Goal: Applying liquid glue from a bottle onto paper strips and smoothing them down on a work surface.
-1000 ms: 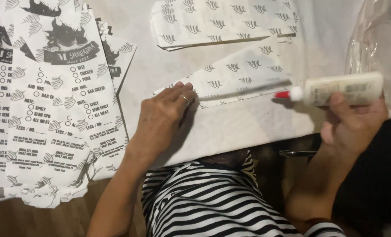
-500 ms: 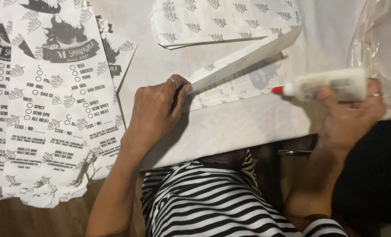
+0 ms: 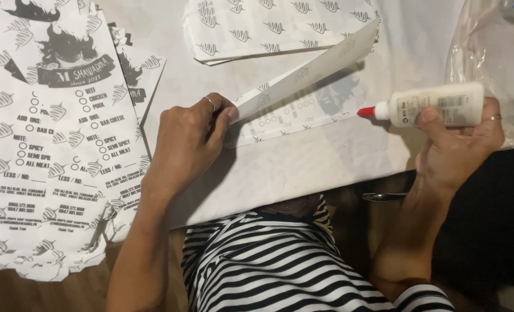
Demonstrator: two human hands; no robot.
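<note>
My left hand (image 3: 187,144) pinches the near corner of a printed white paper sheet (image 3: 303,78) and holds its folded flap lifted off the table, so the printed inner side (image 3: 291,115) shows beneath. My right hand (image 3: 456,141) grips a white glue bottle (image 3: 436,104) with a red tip, held level and pointing left, just right of the sheet's edge. The tip hangs a little apart from the paper.
A stack of printed paper sheets (image 3: 55,144) covers the table's left side. More folded printed pieces (image 3: 268,26) lie at the back. A clear plastic bag (image 3: 494,52) sits at the right. The white table edge (image 3: 280,190) runs above my striped shirt (image 3: 280,266).
My left hand went from pressing the sheet flat to lifting its flap open. The glue bottle in my right hand shifted slightly left and up.
</note>
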